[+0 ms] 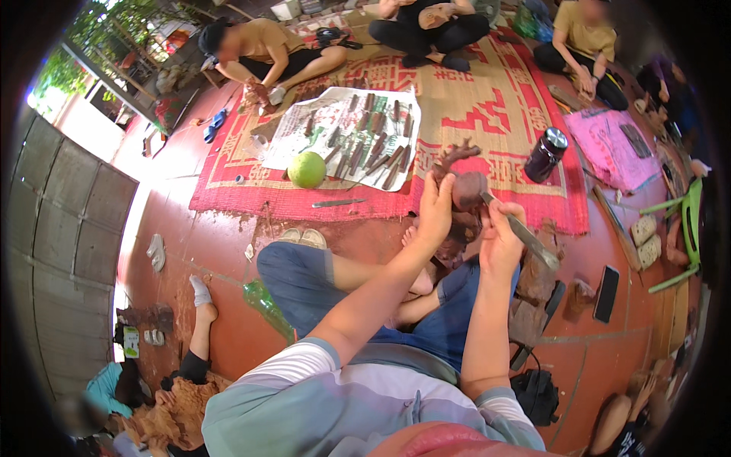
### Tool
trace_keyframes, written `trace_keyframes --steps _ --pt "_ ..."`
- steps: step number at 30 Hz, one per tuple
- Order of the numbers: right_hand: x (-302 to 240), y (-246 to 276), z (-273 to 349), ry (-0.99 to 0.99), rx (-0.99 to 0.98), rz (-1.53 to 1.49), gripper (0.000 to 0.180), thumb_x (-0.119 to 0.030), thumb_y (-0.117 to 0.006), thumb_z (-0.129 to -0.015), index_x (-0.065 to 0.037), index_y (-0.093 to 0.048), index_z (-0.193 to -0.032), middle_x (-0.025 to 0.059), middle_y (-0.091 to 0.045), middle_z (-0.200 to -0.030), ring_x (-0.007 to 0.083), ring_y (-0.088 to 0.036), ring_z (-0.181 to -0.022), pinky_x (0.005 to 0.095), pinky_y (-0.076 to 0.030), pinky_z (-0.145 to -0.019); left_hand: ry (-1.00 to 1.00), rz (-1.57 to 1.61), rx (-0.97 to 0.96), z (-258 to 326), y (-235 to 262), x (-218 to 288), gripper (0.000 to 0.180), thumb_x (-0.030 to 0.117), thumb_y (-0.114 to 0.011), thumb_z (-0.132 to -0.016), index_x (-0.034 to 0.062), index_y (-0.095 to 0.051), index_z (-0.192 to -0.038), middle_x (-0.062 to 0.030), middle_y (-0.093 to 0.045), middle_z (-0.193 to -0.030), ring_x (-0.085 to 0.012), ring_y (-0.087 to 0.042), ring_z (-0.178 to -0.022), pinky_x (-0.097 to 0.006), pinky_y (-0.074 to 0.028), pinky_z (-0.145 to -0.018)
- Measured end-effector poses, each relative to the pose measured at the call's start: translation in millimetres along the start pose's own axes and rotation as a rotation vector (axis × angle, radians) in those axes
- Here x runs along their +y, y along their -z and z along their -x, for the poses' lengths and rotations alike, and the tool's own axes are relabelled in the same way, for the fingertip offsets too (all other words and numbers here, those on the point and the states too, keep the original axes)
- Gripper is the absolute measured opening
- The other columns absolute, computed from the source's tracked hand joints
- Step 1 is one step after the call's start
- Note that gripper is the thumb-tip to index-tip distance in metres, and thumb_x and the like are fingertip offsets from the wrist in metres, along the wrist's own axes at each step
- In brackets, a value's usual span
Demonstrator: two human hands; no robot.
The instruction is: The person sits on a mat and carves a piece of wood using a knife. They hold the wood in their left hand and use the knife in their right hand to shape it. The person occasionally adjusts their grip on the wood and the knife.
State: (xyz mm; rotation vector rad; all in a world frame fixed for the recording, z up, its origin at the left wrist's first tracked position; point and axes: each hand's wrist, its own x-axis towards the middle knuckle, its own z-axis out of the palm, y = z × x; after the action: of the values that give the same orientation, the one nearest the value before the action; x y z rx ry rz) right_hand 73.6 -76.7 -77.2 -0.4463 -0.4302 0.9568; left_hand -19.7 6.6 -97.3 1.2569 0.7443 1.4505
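Left hand [435, 207] is gripping a brown clay figure [466, 183] from behind, holding it raised above the lap; right hand [499, 238] is closing around a flat modelling tool [525, 232] whose tip is touching the clay. Thin branching pieces on top look likely to snap off under hard tool pressure.
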Motion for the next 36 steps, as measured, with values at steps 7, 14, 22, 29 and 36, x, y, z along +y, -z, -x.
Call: trace_keyframes --steps 7,14,22,29,36 --pt "-5.7 8.9 -6.3 -0.050 0.061 -0.028 0.011 0.007 -0.062 -0.079 -0.002 -0.056 -0.082 0.0085 -0.064 -0.086 0.0203 -0.064 -0.089 0.0333 -0.054 -0.083 0.067 -0.053 -0.007 4.8 -6.4 17.5 0.037 0.023 -0.044 -0.099 0.0011 -0.042 -0.129 -0.0113 -0.052 -0.117 -0.0174 -0.051 -0.105 -0.030 -0.042 -0.092" --pt "-2.4 7.0 -3.5 -0.218 0.113 -0.170 0.011 0.002 -0.063 -0.083 -0.005 -0.055 -0.087 0.0078 -0.063 -0.093 0.0204 -0.064 -0.092 0.0343 -0.053 -0.084 0.136 0.019 -0.008 4.7 1.9 17.4 0.039 0.027 -0.042 -0.100 0.0030 -0.039 -0.131 -0.0107 -0.049 -0.123 -0.0178 -0.052 -0.108 -0.030 -0.042 -0.093" --pt "-0.8 9.4 -1.8 -0.166 0.081 -0.114 0.011 0.003 -0.060 -0.085 -0.006 -0.054 -0.085 0.0071 -0.063 -0.089 0.0195 -0.064 -0.092 0.0354 -0.053 -0.086 0.173 0.036 -0.046 6.5 4.2 19.5 0.042 0.028 -0.042 -0.100 0.0002 -0.038 -0.132 -0.0130 -0.049 -0.124 -0.0182 -0.051 -0.109 -0.030 -0.043 -0.092" --pt "-8.6 -3.3 -5.4 -0.168 0.060 -0.054 0.012 0.004 -0.062 -0.081 -0.005 -0.056 -0.086 0.0096 -0.063 -0.095 0.0195 -0.062 -0.094 0.0314 -0.051 -0.085 0.147 -0.003 -0.082 4.0 -4.8 28.7 0.040 0.026 -0.038 -0.101 0.0054 -0.036 -0.135 -0.0106 -0.049 -0.125 -0.0179 -0.052 -0.109 -0.031 -0.044 -0.092" --pt "-13.6 -1.8 -11.4 -0.221 0.032 -0.010 0.010 0.003 -0.063 -0.081 -0.005 -0.058 -0.084 0.0077 -0.063 -0.091 0.0202 -0.062 -0.094 0.0320 -0.052 -0.083 0.178 0.008 -0.061 8.0 -1.0 25.6 0.040 0.027 -0.037 -0.102 0.0022 -0.037 -0.134 -0.0126 -0.047 -0.126 -0.0203 -0.051 -0.112 -0.032 -0.041 -0.096"
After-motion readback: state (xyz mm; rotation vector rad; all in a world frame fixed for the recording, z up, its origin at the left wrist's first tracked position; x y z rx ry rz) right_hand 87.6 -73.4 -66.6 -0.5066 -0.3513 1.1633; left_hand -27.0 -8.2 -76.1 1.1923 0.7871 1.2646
